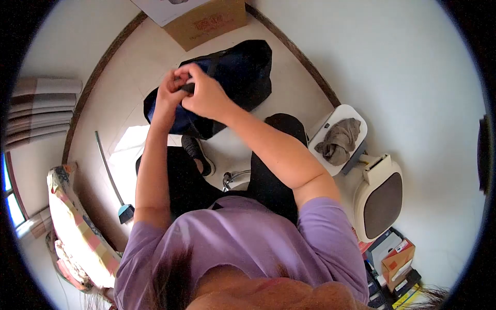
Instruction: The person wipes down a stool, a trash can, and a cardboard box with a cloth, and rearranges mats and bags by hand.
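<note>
My left hand (169, 97) and my right hand (207, 95) meet in front of me, fingers curled in toward each other. Between them shows a small dark grey piece (189, 88); whether it belongs to the bag below or is a separate thing, I cannot tell. Both hands are closed around it, with the fingertips partly hidden and slightly blurred. Directly beneath and behind the hands, a large dark blue bag (243, 72) lies on the floor, reaching to the right of them. Its near left part is covered by my hands and forearms.
A cardboard box (212, 26) stands beyond the bag by the wall. At right are a white bin (356, 114) with a grey-brown cloth (342, 138) on it and a cream appliance (369, 206). A broom (125, 213) leans at left, near a patterned, cloth-covered piece (77, 222).
</note>
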`<action>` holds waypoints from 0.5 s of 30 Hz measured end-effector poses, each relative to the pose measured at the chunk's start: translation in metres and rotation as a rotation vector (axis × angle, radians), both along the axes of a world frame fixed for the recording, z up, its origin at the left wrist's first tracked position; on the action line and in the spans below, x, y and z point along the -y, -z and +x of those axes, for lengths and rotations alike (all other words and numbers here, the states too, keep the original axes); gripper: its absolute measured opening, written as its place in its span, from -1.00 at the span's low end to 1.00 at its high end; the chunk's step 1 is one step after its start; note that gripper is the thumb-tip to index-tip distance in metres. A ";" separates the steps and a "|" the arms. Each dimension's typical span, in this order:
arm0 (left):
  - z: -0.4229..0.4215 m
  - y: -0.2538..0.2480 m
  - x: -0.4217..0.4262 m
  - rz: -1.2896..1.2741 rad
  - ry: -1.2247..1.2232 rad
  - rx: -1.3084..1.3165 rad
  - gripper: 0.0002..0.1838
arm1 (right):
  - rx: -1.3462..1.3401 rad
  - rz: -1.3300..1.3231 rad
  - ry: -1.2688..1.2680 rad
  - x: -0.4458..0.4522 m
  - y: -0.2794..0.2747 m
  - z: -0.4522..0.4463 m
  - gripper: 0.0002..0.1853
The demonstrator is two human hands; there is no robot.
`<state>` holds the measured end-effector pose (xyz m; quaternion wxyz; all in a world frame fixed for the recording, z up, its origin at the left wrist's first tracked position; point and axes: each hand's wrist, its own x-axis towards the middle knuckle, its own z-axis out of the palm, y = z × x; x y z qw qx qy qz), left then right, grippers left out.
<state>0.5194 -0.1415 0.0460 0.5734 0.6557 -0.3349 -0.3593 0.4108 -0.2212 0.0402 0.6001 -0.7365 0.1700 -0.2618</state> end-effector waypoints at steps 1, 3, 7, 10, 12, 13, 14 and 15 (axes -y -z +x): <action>-0.009 -0.005 0.010 -0.046 -0.022 -0.099 -0.60 | 0.047 0.086 -0.013 0.007 -0.008 -0.006 -0.43; -0.016 -0.003 0.029 -0.149 -0.011 -0.240 -0.58 | 0.093 0.084 0.023 0.020 -0.011 -0.014 -0.44; -0.044 -0.006 0.050 -0.193 -0.007 -0.308 -0.57 | 0.087 0.095 0.040 0.037 -0.016 -0.038 -0.44; -0.070 -0.020 0.060 -0.127 0.033 -0.278 -0.51 | 0.090 0.090 0.059 0.044 -0.028 -0.067 -0.41; -0.088 -0.030 0.077 -0.214 0.144 -0.299 -0.49 | 0.107 0.078 0.108 0.053 -0.046 -0.093 -0.39; -0.097 -0.034 0.089 -0.261 0.208 -0.269 -0.49 | 0.150 0.005 0.178 0.058 -0.049 -0.104 -0.38; -0.108 -0.039 0.101 -0.303 0.268 -0.238 -0.49 | 0.195 -0.064 0.244 0.064 -0.051 -0.116 -0.37; -0.119 -0.045 0.113 -0.291 0.359 -0.215 -0.44 | 0.205 -0.027 0.305 0.072 -0.050 -0.130 -0.37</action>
